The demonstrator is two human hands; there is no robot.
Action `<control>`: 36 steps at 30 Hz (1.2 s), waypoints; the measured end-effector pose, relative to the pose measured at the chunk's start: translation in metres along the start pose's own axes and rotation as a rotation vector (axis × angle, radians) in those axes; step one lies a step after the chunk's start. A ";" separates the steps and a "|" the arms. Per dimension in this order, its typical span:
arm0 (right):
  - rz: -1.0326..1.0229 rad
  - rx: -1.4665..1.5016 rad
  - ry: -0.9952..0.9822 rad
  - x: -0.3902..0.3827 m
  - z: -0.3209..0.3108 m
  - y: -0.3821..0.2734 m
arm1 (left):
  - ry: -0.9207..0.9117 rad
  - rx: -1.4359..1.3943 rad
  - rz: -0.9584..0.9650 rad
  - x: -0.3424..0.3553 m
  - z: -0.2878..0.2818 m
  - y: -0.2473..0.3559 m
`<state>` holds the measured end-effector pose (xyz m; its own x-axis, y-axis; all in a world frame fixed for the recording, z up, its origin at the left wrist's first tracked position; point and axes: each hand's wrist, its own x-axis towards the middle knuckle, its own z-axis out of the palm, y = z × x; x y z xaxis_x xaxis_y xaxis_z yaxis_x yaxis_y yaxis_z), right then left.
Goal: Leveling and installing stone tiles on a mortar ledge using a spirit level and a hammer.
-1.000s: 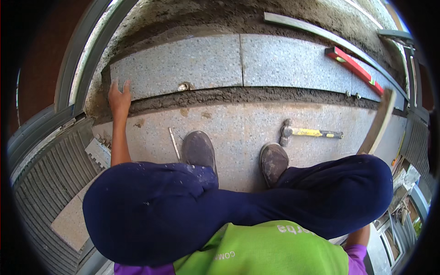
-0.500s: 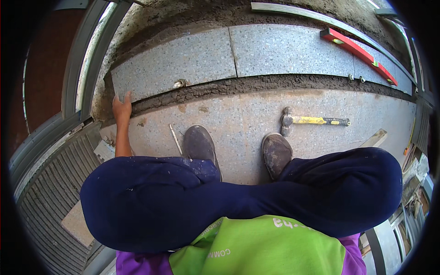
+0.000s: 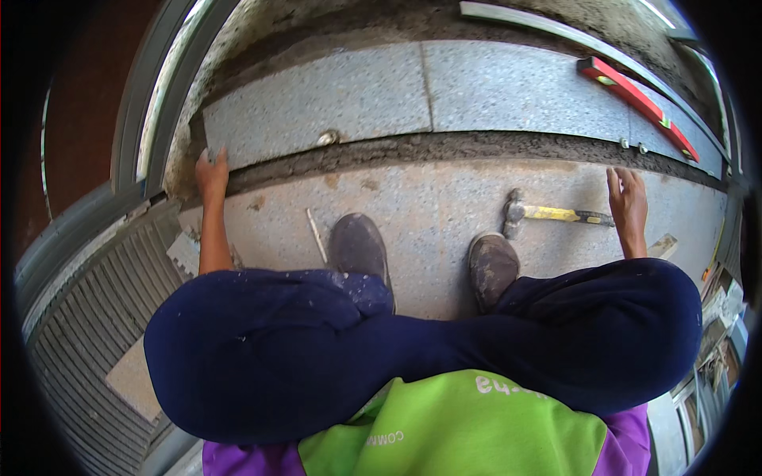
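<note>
A row of grey speckled stone slabs (image 3: 317,99) lies across the far side, over a bed of dark mortar (image 3: 381,151). At the left slab's near-left corner is my left hand (image 3: 212,176), thumb and fingers apart; whether they press on the edge I cannot make out. My right hand (image 3: 629,198) holds nothing, its fingers apart, just beyond the handle end of a hammer (image 3: 548,213) with a yellow and black handle. That hammer rests on the nearer slab floor (image 3: 429,198). On the far slabs at right lies a red spirit level (image 3: 639,103).
Small metal clips (image 3: 329,138) sit at the slabs' near edge. A long metal straightedge (image 3: 548,30) runs behind the row. A thin white stick (image 3: 316,235) lies beside my left shoe (image 3: 357,246). Grey metal framing (image 3: 127,103) and ribbed panels (image 3: 95,325) border the left.
My right hand has come into view at the right, by the hammer handle. My left hand stays at the slab corner. The view has shifted slightly, moving the slabs rightward.
</note>
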<state>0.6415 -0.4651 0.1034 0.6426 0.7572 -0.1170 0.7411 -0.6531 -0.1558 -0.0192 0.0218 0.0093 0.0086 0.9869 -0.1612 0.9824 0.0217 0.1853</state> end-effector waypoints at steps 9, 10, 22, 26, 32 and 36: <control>-0.353 0.050 -0.180 0.040 0.021 -0.069 | 0.079 0.023 0.087 0.035 -0.009 -0.004; -0.386 0.068 -0.175 0.037 0.026 -0.070 | 0.113 0.011 0.152 0.043 -0.008 -0.005; -0.466 0.067 -0.249 0.075 0.040 -0.133 | 0.114 0.048 0.441 0.109 -0.002 -0.005; -0.563 0.088 -0.229 0.102 0.049 -0.169 | 0.078 0.042 0.400 0.113 -0.003 -0.005; -0.535 0.065 -0.255 0.093 0.056 -0.175 | 0.086 0.035 0.447 0.114 -0.003 -0.005; -0.498 0.047 -0.276 0.088 0.059 -0.158 | 0.118 0.055 0.461 0.114 0.000 -0.006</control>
<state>0.5692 -0.2942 0.0603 0.1383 0.9532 -0.2689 0.9280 -0.2196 -0.3010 -0.0245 0.1345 -0.0099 0.4273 0.9033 0.0378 0.8898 -0.4276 0.1594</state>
